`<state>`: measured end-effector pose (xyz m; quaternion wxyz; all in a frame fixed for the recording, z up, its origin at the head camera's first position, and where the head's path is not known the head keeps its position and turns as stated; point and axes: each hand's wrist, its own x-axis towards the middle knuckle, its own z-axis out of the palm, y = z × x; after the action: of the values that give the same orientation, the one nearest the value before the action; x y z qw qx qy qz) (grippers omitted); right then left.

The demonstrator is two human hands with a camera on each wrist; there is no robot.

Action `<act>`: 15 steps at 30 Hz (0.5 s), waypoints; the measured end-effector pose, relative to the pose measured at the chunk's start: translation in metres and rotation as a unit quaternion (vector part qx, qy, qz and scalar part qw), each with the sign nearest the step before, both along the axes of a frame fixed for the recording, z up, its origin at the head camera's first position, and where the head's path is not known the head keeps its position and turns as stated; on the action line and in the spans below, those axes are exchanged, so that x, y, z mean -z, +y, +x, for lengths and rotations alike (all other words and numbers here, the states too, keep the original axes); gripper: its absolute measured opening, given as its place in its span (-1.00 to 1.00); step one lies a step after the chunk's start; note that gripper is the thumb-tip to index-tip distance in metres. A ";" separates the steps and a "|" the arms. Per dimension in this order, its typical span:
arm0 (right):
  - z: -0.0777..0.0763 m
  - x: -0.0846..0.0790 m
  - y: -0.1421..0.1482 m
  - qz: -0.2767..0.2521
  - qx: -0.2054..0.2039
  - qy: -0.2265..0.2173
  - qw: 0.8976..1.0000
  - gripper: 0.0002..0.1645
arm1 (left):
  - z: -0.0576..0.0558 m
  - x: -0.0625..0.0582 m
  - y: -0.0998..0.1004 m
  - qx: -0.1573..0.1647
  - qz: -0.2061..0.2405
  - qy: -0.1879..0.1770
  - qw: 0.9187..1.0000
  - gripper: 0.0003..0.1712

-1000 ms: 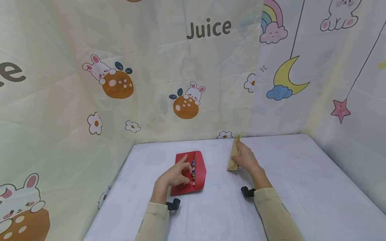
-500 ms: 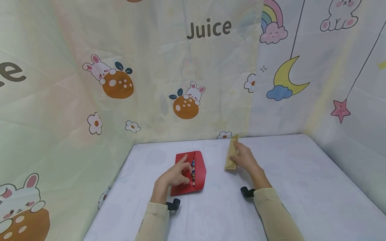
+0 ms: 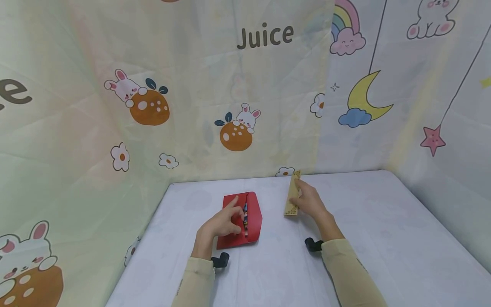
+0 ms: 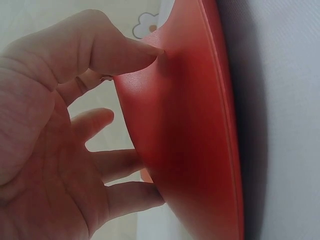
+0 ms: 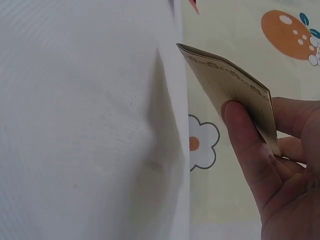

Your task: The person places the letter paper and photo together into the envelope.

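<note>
A red envelope (image 3: 254,221) lies on the table with its flap spread to the right. My left hand (image 3: 219,222) pinches the edge of its pocket between thumb and forefinger, lifting it so the mouth gapes. Inside the mouth shows a narrow strip of multicoloured print (image 3: 246,213). In the left wrist view, the thumb presses the bowed red paper (image 4: 185,115) while other fingers spread below. To the right, my right hand (image 3: 310,200) grips a folded tan sheet of paper (image 5: 220,82) with a dark ornamental border, thumb on one face, fingers on the other. It is held above the tabletop.
The table has a white cloth (image 3: 268,268) over it. Behind and at both sides hang printed fabric walls (image 3: 192,85) with rabbits, oranges and flowers. A black wrist mount (image 3: 220,260) sits at the left cuff, another wrist mount (image 3: 313,244) at the right.
My right hand has drifted slightly left with the folded tan paper, closer to the envelope. The left hand and the red envelope have stayed in place.
</note>
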<state>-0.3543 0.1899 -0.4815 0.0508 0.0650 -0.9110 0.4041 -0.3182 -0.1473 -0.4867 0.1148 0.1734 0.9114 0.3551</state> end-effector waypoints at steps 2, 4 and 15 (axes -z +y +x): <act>0.000 0.000 0.000 -0.001 -0.004 0.007 1.000 0.00 | 0.000 0.000 0.000 0.001 0.000 0.000 1.000 -0.59; 0.000 0.000 -0.001 -0.001 -0.006 0.014 1.000 -0.01 | 0.000 0.000 0.000 0.001 0.000 0.000 1.000 -0.60; 0.001 0.000 -0.005 -0.007 -0.018 0.034 0.999 0.01 | 0.000 0.001 0.000 0.002 -0.001 0.003 1.000 -0.60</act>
<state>-0.3536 0.1846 -0.4814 0.0744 0.0947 -0.9048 0.4085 -0.3180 -0.1475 -0.4874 0.1126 0.1758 0.9120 0.3531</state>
